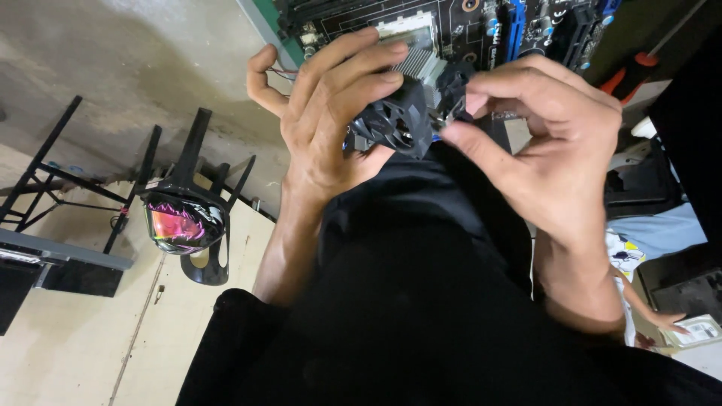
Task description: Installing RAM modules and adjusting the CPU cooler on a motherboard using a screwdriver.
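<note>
Both hands grip a black cooler fan (398, 120) off the motherboard (451, 30): left hand (338, 113) wrapped around it, right hand (541, 143) pinching its edge; its socket lies bare, refitting undone

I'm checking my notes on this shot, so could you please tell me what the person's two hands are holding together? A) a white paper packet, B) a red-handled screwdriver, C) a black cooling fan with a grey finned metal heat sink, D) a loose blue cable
C: the left hand and right hand both grip the black cooling fan with its grey finned heat sink, held in front of a dark circuit board.
</note>
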